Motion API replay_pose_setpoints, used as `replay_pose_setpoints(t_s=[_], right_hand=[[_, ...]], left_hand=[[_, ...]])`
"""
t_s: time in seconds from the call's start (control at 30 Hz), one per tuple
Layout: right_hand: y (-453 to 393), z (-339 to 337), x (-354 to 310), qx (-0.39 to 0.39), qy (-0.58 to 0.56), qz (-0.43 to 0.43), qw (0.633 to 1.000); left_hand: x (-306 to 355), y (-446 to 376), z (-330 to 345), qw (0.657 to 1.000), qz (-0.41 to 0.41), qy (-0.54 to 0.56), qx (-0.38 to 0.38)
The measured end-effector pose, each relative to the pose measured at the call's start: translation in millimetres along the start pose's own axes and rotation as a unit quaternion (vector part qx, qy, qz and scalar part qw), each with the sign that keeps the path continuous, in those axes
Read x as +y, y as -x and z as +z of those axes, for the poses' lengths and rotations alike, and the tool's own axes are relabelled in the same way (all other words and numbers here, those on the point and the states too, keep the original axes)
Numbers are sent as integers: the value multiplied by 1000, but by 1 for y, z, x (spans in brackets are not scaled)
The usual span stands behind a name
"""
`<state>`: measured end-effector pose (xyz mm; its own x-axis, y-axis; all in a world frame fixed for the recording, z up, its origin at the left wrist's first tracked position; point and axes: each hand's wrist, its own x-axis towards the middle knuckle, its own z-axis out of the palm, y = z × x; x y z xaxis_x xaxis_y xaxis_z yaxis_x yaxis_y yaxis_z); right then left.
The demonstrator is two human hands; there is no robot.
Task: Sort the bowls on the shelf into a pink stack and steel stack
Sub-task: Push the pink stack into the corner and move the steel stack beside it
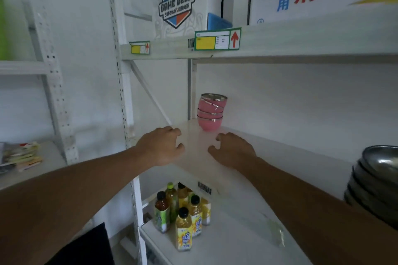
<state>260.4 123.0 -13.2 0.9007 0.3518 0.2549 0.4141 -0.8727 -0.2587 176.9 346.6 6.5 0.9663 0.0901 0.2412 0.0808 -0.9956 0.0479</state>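
A stack of pink bowls with steel rims stands at the back left corner of the white shelf; its top bowl sits tilted. A stack of steel bowls stands at the shelf's right end, cut off by the frame edge. My left hand hovers over the shelf's front left edge, fingers curled and apart, holding nothing. To its right, my right hand is likewise empty. Both hands are in front of the pink stack and do not touch it.
Several drink bottles stand on the lower shelf below the hands. Cardboard boxes sit on the shelf above, which carries price labels. A white perforated upright frames the left side. Packets lie on a neighbouring shelf at left.
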Motion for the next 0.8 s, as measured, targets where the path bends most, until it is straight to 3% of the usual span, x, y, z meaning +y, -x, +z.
replay_pose_setpoints(t_s=[0.47,0.8], right_hand=[[179,-40,-30,13,51,38,998],[278,-82,3,7,18,13,1000]], left_hand=[[4,152,5,994,26,103,8],[80,217,-35,996,45,80,16]])
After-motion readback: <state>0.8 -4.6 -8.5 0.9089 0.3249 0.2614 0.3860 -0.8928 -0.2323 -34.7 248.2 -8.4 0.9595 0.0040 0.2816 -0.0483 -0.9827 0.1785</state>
